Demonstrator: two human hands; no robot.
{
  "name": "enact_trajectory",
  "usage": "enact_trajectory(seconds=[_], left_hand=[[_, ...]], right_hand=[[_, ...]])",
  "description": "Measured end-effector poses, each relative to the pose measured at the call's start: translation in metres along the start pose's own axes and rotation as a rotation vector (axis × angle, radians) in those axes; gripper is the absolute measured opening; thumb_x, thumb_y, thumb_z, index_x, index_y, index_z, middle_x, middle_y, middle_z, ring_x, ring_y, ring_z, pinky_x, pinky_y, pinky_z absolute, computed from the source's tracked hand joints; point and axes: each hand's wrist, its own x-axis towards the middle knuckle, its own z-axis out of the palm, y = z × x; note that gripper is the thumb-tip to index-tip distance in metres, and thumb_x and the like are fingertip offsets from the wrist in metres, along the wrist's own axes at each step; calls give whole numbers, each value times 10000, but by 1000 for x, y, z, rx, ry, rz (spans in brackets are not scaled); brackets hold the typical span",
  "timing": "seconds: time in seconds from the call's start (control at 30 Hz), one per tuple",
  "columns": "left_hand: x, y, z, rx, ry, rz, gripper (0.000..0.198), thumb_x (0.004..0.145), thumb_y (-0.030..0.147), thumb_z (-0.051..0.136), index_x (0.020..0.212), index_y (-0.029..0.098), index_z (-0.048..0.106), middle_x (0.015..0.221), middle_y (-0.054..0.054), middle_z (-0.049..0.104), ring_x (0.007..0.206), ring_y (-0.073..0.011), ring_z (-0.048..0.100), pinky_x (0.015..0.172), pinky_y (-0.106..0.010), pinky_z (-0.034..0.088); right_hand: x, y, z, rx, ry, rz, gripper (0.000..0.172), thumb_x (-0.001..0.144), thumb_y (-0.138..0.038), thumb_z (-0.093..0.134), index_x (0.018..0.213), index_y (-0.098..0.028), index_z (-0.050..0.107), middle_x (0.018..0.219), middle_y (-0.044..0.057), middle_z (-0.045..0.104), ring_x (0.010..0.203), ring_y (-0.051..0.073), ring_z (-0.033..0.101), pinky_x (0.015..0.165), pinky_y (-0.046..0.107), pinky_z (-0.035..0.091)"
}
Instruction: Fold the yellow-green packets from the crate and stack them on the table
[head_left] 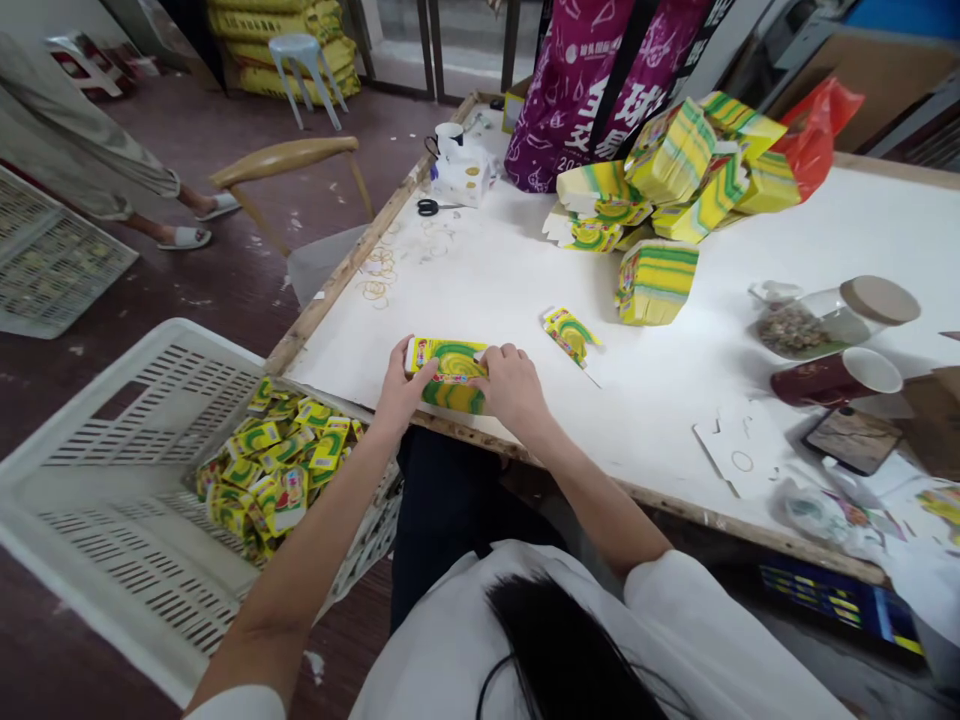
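Observation:
A yellow and green printed carton (452, 368) lies flat near the front edge of the white table (525, 290). My left hand (400, 388) grips its left end, with the thumb on top. My right hand (511, 385) presses on its right end, fingers curled over the card. A second small flat carton (571, 333) lies a little to the right of my hands. Further back, bundles of flat yellow-green cartons (675, 180) are piled up, one bundle (655, 281) standing apart in front.
A white slatted crate (112, 480) at my left holds several folded cartons (277, 470). Rubber bands (379, 275), scissors (429, 207), a purple bag (600, 80), a glass jar (832, 315), a dark cup (840, 377) and a phone (855, 438) are on the table. Another person's legs (180, 215) show far left.

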Motion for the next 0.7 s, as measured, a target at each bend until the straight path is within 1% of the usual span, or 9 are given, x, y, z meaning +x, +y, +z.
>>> enact_trajectory(seconds=[0.1,0.17,0.23,0.3,0.37,0.43,0.57,0.63,0.7], left_hand=[[-4,-2,-16,108,100,39,617,847,500,642,1369,237,445,1345,-143,553,1215,-257,565,968,-391,496],[-13,-5,-31,277,156,122,496,892,496,584,1304,229,514,1306,-132,580,1231,-256,548,992,-406,473],[-27,-11,-45,504,161,223,395,885,471,603,1184,213,601,1209,-117,629,1198,-273,552,1026,-444,438],[-41,-20,-53,722,139,298,330,854,453,652,1074,207,658,1154,-117,641,1169,-298,549,1048,-479,402],[-50,-29,-55,859,106,328,242,865,415,649,995,215,686,1153,-117,637,1164,-307,541,1045,-486,388],[-54,-35,-52,923,100,320,160,901,353,599,917,227,696,1162,-110,640,1168,-305,533,1034,-484,377],[-49,-40,-48,951,108,310,168,919,282,552,830,232,686,1097,-99,676,1138,-307,535,1029,-500,338],[-40,-37,-53,957,87,309,166,910,262,550,816,227,682,1011,-98,692,1055,-303,561,996,-501,358],[-23,-29,-61,954,72,314,160,892,243,553,792,218,676,916,-95,692,957,-295,577,947,-489,397]], right_hand=[[1,3,0,81,0,10,198,902,-258,668,1052,-151,595,1060,136,658,977,259,608,840,348,432],[1,5,-2,162,5,6,175,878,-214,679,1012,-167,578,993,106,675,922,241,616,799,333,430],[0,9,-5,260,36,-6,166,853,-180,681,968,-180,561,916,69,677,859,221,615,756,319,425],[-2,10,-9,375,105,-22,166,838,-169,677,939,-193,548,872,38,669,802,197,608,730,308,423],[-4,10,-12,501,185,-43,165,829,-172,672,931,-203,546,865,20,663,764,173,602,719,300,430],[-7,10,-15,611,235,-72,151,824,-182,664,917,-210,549,865,13,662,743,158,599,715,295,444],[-16,15,-21,711,257,-94,120,809,-212,669,859,-214,559,839,12,661,717,150,592,705,295,464],[-21,22,-24,726,282,-84,125,800,-230,683,848,-214,569,823,9,657,700,145,583,687,289,468],[-26,28,-28,740,307,-85,136,797,-256,698,844,-213,578,808,7,651,674,138,568,649,276,466]])
